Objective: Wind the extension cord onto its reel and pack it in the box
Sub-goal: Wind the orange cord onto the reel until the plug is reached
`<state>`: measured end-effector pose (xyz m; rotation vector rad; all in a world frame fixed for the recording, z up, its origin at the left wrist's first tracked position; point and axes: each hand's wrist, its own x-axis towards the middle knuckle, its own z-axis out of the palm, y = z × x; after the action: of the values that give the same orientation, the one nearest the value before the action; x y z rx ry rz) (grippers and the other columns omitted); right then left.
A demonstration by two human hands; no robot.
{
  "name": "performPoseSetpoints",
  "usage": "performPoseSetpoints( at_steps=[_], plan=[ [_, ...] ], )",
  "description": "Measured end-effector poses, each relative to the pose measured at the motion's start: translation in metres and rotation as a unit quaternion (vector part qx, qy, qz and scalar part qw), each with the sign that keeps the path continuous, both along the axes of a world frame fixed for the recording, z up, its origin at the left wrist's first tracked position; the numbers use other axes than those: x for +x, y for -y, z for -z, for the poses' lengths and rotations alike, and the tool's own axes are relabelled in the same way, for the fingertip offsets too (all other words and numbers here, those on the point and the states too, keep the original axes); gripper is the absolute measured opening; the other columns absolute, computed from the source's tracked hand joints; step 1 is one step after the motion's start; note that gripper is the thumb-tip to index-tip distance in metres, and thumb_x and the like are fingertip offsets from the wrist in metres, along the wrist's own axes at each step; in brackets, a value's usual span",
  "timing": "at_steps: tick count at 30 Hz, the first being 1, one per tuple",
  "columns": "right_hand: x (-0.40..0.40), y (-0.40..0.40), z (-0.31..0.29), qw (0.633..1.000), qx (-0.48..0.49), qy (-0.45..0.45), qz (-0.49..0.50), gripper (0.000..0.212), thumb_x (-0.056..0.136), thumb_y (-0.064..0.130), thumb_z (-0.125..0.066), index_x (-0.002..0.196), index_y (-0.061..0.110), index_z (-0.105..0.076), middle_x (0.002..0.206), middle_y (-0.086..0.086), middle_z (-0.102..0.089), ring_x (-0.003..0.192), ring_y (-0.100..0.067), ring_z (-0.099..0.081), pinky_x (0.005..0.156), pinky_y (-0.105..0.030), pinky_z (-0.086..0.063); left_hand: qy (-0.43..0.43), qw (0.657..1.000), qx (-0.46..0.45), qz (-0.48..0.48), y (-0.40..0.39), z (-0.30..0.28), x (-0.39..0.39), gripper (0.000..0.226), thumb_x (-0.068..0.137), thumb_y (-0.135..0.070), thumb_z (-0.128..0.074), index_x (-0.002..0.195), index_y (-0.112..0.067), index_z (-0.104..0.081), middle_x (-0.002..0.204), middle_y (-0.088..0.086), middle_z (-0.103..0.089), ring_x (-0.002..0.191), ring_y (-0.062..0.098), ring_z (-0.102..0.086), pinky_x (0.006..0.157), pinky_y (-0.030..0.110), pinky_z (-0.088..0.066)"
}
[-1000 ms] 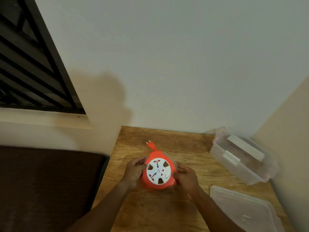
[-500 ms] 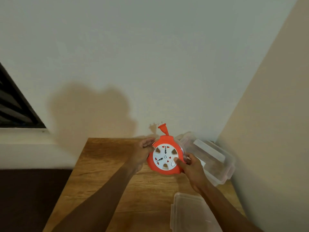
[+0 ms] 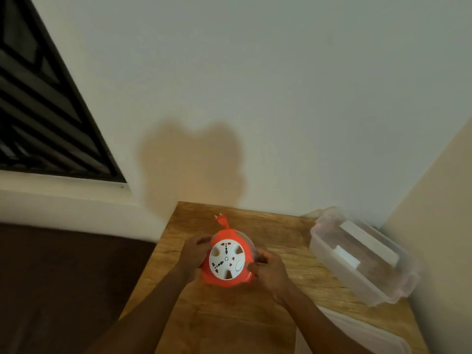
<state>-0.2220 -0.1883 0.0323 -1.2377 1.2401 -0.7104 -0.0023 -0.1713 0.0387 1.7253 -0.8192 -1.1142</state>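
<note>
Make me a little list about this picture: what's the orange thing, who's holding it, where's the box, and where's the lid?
orange thing: extension cord reel, white socket face toward the camera
plug: orange plug sticking out at the reel's far side
left hand: gripping the reel's left edge
right hand: gripping the reel's right edge
box: clear plastic box, open, on the table's right side by the wall
lid: clear lid lying flat at the near right corner
table: wooden table
</note>
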Motion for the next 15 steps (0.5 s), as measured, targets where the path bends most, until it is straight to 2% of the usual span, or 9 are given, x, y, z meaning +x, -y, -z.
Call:
performPoseSetpoints(
  at_steps=[3,7,9,11,15],
  plan=[
    [0.04,-0.004,0.008,0.999,0.013,-0.033,-0.02,0.03,0.081,-0.001,-0.068,0.105,0.016,-0.072,0.099,-0.002,-0.074,0.091,-0.021,-0.071,0.077,-0.041,-0.06,0.014,0.999,0.029,0.003,-0.017,0.009,0.037,0.021,0.097,-0.004,-0.064,0.107,-0.015,-0.079,0.101,0.006,-0.081,0.095,0.031,-0.075,0.065,0.033,-0.06],
    [0.071,-0.006,0.02,0.998,0.004,-0.059,-0.012,0.03,0.077,-0.007,-0.062,0.1,0.01,-0.072,0.095,-0.006,-0.074,0.087,-0.024,-0.071,0.072,-0.041,-0.06,0.066,0.994,0.064,0.057,-0.029,0.018,0.07,0.04,0.096,-0.002,-0.065,0.136,-0.006,-0.065,0.129,0.014,-0.072,0.115,0.031,-0.069,0.092,0.046,-0.062],
    [0.08,-0.007,0.026,0.997,-0.011,-0.073,0.005,0.03,0.077,-0.008,-0.061,0.098,0.011,-0.072,0.092,-0.003,-0.074,0.084,-0.02,-0.071,0.068,-0.034,-0.06,0.098,0.99,0.067,0.078,-0.032,0.022,0.08,0.049,0.096,-0.006,-0.068,0.144,-0.004,-0.058,0.138,0.015,-0.066,0.125,0.032,-0.064,0.102,0.049,-0.058],
    [0.083,-0.006,0.03,0.996,-0.017,-0.086,0.018,0.032,0.077,-0.007,-0.063,0.103,0.011,-0.071,0.092,-0.001,-0.073,0.082,-0.015,-0.069,0.066,-0.029,-0.059,0.112,0.987,0.069,0.09,-0.033,0.024,0.084,0.055,0.094,-0.007,-0.072,0.146,-0.003,-0.056,0.141,0.014,-0.063,0.13,0.031,-0.06,0.106,0.048,-0.055],
    [0.083,-0.005,0.04,0.995,-0.019,-0.095,0.029,0.035,0.078,-0.006,-0.066,0.11,0.007,-0.07,0.104,-0.005,-0.073,0.092,-0.017,-0.068,0.081,-0.036,-0.058,0.13,0.983,0.075,0.109,-0.031,0.028,0.088,0.052,0.09,-0.002,-0.072,0.14,-0.005,-0.061,0.134,0.01,-0.066,0.128,0.029,-0.061,0.102,0.046,-0.057]
  ],
)
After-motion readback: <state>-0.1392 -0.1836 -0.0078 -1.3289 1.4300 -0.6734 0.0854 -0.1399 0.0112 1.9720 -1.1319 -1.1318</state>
